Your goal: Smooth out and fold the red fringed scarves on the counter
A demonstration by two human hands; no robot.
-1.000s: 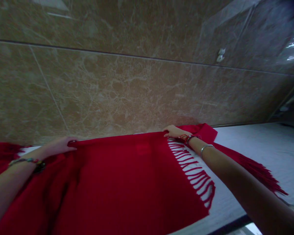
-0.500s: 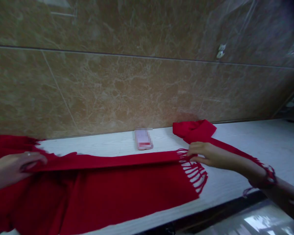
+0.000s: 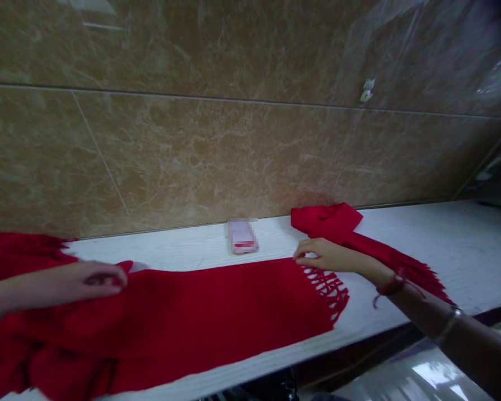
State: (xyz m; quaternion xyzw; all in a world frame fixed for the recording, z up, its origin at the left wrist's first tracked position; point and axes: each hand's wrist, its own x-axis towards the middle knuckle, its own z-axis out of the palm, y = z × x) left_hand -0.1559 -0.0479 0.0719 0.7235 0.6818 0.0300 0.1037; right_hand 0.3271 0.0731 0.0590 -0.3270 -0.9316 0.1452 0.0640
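Note:
A red fringed scarf lies spread along a white counter. My left hand is closed in a pinch on the scarf's far edge at the left. At the scarf's far right corner, just above the fringe, my right hand pinches the cloth. Both hands rest low on the counter. More of the red scarf lies bunched at the left edge and trails off behind my right wrist.
A small pink object lies on the counter near the wall, beyond the scarf. A brown marble-tiled wall rises behind the counter. The counter's dark front edge runs below, with shiny floor beyond.
My hands drew the scarf's far edge back from the wall toward me, uncovering the pink object, then shifted it slightly forward again and laid it flat.

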